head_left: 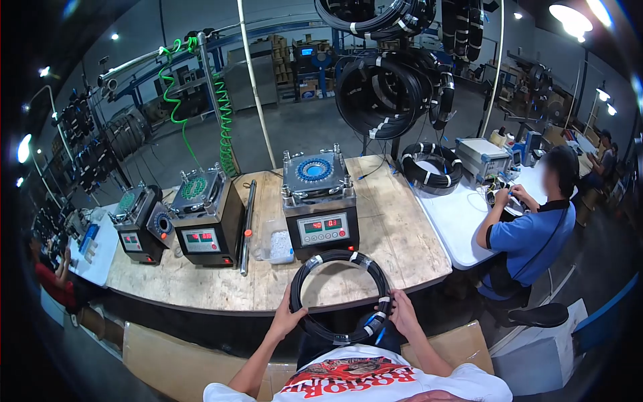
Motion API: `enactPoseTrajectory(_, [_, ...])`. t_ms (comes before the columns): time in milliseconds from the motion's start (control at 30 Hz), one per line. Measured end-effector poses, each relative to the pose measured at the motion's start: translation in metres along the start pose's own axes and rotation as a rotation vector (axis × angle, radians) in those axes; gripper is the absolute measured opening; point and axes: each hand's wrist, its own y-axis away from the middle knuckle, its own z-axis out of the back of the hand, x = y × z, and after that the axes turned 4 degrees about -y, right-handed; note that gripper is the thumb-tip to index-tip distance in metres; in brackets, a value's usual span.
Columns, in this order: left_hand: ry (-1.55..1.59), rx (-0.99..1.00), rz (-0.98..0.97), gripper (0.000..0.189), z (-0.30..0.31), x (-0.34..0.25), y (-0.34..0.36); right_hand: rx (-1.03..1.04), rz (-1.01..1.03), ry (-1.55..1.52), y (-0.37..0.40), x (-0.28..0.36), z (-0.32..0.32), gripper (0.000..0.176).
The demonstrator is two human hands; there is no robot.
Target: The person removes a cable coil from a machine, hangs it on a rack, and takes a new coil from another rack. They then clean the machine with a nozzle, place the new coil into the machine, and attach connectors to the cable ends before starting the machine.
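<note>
One coil of black cable [382, 281] is held at the front edge of the wooden surface [395, 231], its lower part hung beyond that edge and toward the body. Its left side is grasped by the left hand [287, 318], the grip narrow, with the thumb laid over the band. Its lower right side is met by the right hand [403, 313]; part of the fingers is hidden there, so how far that grip is closed cannot be told. The coil is bound at intervals with pale tape, and blue-tipped ends [380, 335] are seen beside the right hand.

Just beyond the coil's top, the space is taken up by a machine [321, 231] with a blue ring on its upper plate and a lit red display. To the right of this machine, a broad stretch of bare wood is left open. To its left, a metal rod [244, 258] is laid from back to front.

Between rod and machine, a clear container [282, 260] is placed, by which small whitish pieces are held; what they are cannot be made out. On the adjoining white surface [447, 231], another coil [435, 181] is rested near a person in blue [539, 234].
</note>
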Motion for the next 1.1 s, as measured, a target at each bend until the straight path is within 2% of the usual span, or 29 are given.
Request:
enactPoseTrajectory(67, [-0.066, 0.04, -0.022, 0.098, -0.001, -0.023, -0.003, 0.007, 0.085, -0.079, 0.005, 0.001, 0.007, 0.038])
enactPoseTrajectory(167, [-0.235, 0.028, -0.247, 0.1, -0.01, -0.043, -0.012, 0.005, 0.181, -0.141, 0.019, 0.019, 0.005, 0.04])
enactPoseTrajectory(200, [-0.209, 0.071, -0.242, 0.099, -0.012, -0.05, -0.016, -0.013, 0.177, -0.112, 0.032, 0.034, -0.001, 0.042])
enactPoseTrajectory(267, [-0.152, 0.156, -0.227, 0.098, -0.016, -0.072, -0.027, 0.028, 0.249, -0.133, 0.039, 0.055, 0.003, 0.05])
enactPoseTrajectory(300, [-0.136, 0.174, -0.232, 0.098, -0.019, -0.092, -0.031, 0.026, 0.226, -0.163, 0.038, 0.065, 0.011, 0.059])
enactPoseTrajectory(333, [-0.119, 0.191, -0.237, 0.099, -0.022, -0.112, -0.034, 0.056, 0.309, -0.216, 0.053, 0.083, -0.003, 0.065])
enactPoseTrajectory(400, [-0.151, 0.193, -0.389, 0.099, -0.028, -0.128, -0.05, 0.154, 0.441, -0.221, 0.068, 0.108, -0.011, 0.069])
enactPoseTrajectory(467, [-0.108, 0.254, -0.376, 0.098, -0.029, -0.153, -0.062, 0.175, 0.582, 0.054, 0.071, 0.131, -0.009, 0.08])
enactPoseTrajectory(500, [-0.126, 0.284, -0.334, 0.098, -0.028, -0.176, -0.062, 0.16, 0.586, 0.013, 0.08, 0.143, -0.016, 0.084])
enactPoseTrajectory(533, [-0.086, 0.309, -0.377, 0.098, -0.029, -0.185, -0.069, 0.149, 0.597, 0.037, 0.081, 0.15, -0.015, 0.087])
enactPoseTrajectory(600, [-0.007, 0.356, -0.468, 0.098, -0.032, -0.2, -0.084, 0.088, 0.652, 0.103, 0.078, 0.164, -0.018, 0.085])
enactPoseTrajectory(633, [-0.043, 0.35, -0.543, 0.097, -0.032, -0.209, -0.09, 0.046, 0.657, 0.152, 0.073, 0.17, -0.015, 0.083])
enactPoseTrajectory(733, [-0.205, 0.322, -0.595, 0.095, -0.027, -0.238, -0.103, -0.096, 0.726, 0.306, 0.061, 0.191, -0.021, 0.078])
enactPoseTrajectory(767, [-0.18, 0.35, -0.535, 0.097, -0.025, -0.252, -0.102, -0.149, 0.793, 0.362, 0.059, 0.197, -0.032, 0.077])
enactPoseTrajectory(933, [-0.243, 0.326, -0.578, 0.097, -0.026, -0.297, -0.114, -0.447, 1.078, 0.809, 0.034, 0.239, -0.061, 0.07])
enactPoseTrajectory(1000, [-0.217, 0.341, -0.545, 0.098, -0.03, -0.316, -0.125, -0.527, 1.131, 0.756, 0.023, 0.259, -0.072, 0.067])
enactPoseTrajectory(1067, [-0.227, 0.299, -0.655, 0.099, -0.035, -0.338, -0.142, -0.622, 1.368, 0.917, -0.006, 0.28, -0.061, 0.067])
enactPoseTrajectory(1100, [-0.231, 0.279, -0.71, 0.1, -0.038, -0.35, -0.151, -0.613, 1.354, 0.886, -0.013, 0.294, -0.059, 0.069])
